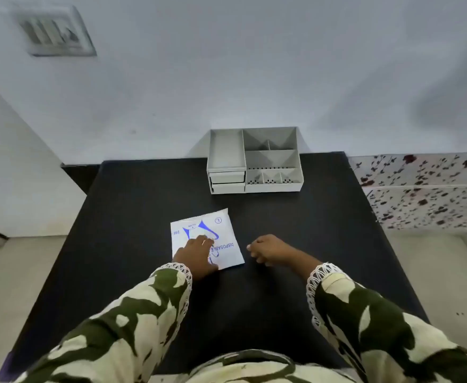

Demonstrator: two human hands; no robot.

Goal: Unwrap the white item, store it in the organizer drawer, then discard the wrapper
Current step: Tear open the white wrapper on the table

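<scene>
A flat white packet with blue print reading "DISPOSABLE" (221, 230) lies sealed on the black table (132, 217), near its middle. My left hand (195, 255) rests on the packet's near left part, fingers spread flat on it, and covers that corner. My right hand (271, 250) sits on the table just right of the packet, fingers curled in, holding nothing and not touching it. A grey desk organizer (254, 161) stands at the table's far edge; its two small drawers (227, 182) at the lower left are closed.
The organizer has an open tray on the left and several divided compartments on the right. A pale wall rises behind the table. A floral-patterned surface (425, 186) lies beyond the table's right edge. Light floor shows on both sides.
</scene>
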